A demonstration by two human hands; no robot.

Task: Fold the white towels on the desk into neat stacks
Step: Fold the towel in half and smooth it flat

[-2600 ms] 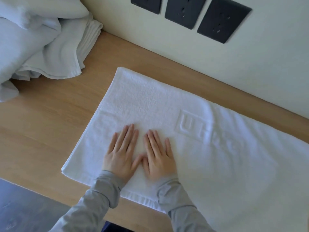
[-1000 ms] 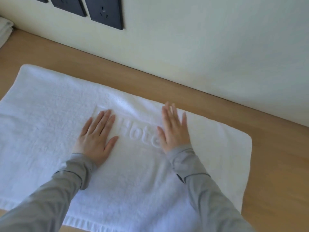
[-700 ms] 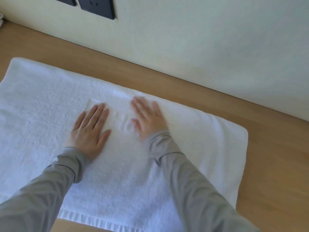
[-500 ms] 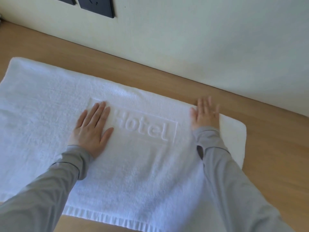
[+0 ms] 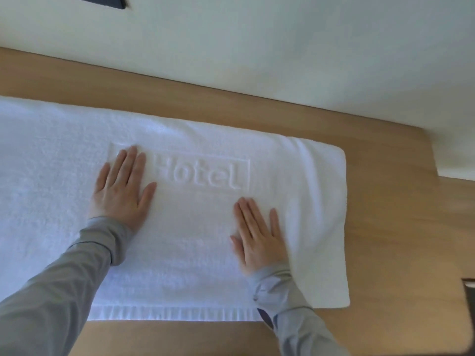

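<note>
I read this as early in the job. One white towel (image 5: 195, 255) lies spread flat on the desk (image 5: 390, 227), its long side running left to right, its far edge near the wall (image 5: 257, 47) and its ribbed hem along the near edge. The left hand (image 5: 120, 191) lies palm down on the left end of the embossed Hotel panel (image 5: 203, 173). The right hand (image 5: 259, 235) lies palm down nearer me and further right, below the lettering. Both hands have straight fingers and grip nothing; they only press the cloth. I judge this to be smoothing ahead of a fold. The towel's right end looks rounded and thick, so it may already be doubled over there, though I can't be sure from this angle. No finished stack shows, so folding down to size and stacking are left to do.

The towel's left end runs out of the picture, so I can't tell its full length. Any other towels are out of view. A dark plate (image 5: 102, 0) on the wall is cut off at the top left. A dark thing (image 5: 469, 287) at the right edge is too clipped to name.
</note>
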